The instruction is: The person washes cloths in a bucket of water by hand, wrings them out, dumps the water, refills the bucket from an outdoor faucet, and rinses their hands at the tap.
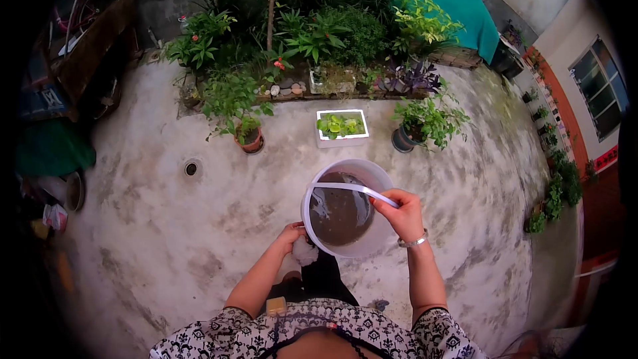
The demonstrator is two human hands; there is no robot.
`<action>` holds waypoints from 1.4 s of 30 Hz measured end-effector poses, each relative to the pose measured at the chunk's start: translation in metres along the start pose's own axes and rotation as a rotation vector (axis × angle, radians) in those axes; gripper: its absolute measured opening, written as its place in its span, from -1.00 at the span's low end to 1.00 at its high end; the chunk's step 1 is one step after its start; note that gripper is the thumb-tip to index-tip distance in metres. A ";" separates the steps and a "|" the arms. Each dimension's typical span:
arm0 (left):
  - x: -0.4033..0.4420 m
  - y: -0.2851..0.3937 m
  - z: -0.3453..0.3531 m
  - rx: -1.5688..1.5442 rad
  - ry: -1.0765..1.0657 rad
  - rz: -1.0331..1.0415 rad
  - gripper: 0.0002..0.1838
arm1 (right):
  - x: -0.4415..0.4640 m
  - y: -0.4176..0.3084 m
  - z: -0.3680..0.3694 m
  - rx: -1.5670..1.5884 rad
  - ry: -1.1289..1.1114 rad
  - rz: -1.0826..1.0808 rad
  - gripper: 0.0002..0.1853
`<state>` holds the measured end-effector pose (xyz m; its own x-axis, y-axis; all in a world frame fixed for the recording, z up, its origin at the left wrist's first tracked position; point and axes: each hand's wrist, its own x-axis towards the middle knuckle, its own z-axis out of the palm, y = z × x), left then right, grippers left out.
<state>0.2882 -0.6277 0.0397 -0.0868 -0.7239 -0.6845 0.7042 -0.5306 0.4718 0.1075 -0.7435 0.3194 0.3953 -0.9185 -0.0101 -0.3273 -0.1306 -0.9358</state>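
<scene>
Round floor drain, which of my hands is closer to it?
Left. Your left hand, at the left side of the bucket, is right of the floor drain and nearer you; your right hand, on the handle, is farther right.

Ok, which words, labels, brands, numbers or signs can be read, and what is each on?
No text can be read.
Blue panel, far left: white mark, too blurred to read.
Red strip below the window: possible lettering, too small to read.
Red-and-white bag, left: any print is too blurred.
Bucket: no lettering visible.
</scene>
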 end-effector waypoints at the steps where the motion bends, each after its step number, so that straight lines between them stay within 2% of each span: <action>1: 0.014 0.001 0.002 -0.035 0.003 0.023 -0.49 | 0.014 0.000 0.001 -0.043 -0.027 -0.041 -0.89; 5: 0.040 0.016 0.025 -0.074 0.035 -0.058 -0.47 | 0.066 0.007 0.003 -0.197 -0.113 -0.201 -0.87; 8: 0.068 0.032 0.040 -0.168 0.044 -0.151 -0.60 | 0.116 0.011 0.009 -0.230 -0.148 -0.331 -0.88; 9: 0.078 0.039 0.043 -0.170 0.050 -0.152 -0.60 | 0.131 0.004 0.007 -0.306 -0.188 -0.346 -0.90; 11: 0.098 0.057 0.050 -0.203 0.057 -0.153 -0.70 | 0.162 0.008 0.004 -0.287 -0.216 -0.363 -0.90; 14: 0.126 0.092 0.057 -0.254 0.038 -0.143 -0.76 | 0.201 -0.002 -0.004 -0.296 -0.260 -0.382 -0.89; 17: 0.158 0.122 0.043 -0.311 0.015 -0.228 -0.76 | 0.241 -0.007 0.015 -0.316 -0.247 -0.527 -0.89; 20: 0.181 0.165 0.037 -0.277 -0.037 -0.171 -0.74 | 0.294 -0.015 0.035 -0.403 -0.227 -0.622 -0.89; 24: 0.228 0.245 0.010 -0.227 0.022 -0.108 -0.75 | 0.366 -0.016 0.058 -0.376 -0.203 -0.562 -0.88; 30: 0.256 0.354 -0.001 -0.125 -0.017 -0.089 -0.76 | 0.485 -0.034 0.105 -0.439 -0.211 -0.558 -0.84; 32: 0.264 0.393 0.000 -0.124 -0.007 -0.177 -0.75 | 0.521 -0.034 0.114 -0.433 -0.245 -0.554 -0.84; 38: 0.312 0.486 0.000 -0.080 0.043 -0.111 -0.83 | 0.644 -0.043 0.138 -0.461 -0.177 -0.554 -0.85; 42: 0.333 0.572 0.025 -0.086 0.079 -0.087 -0.83 | 0.744 -0.051 0.149 -0.437 -0.183 -0.578 -0.81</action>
<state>0.6443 -1.1831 0.0956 -0.0969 -0.6376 -0.7643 0.7547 -0.5477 0.3612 0.5460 -1.3650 0.3071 0.7316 -0.5870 0.3467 -0.3208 -0.7451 -0.5847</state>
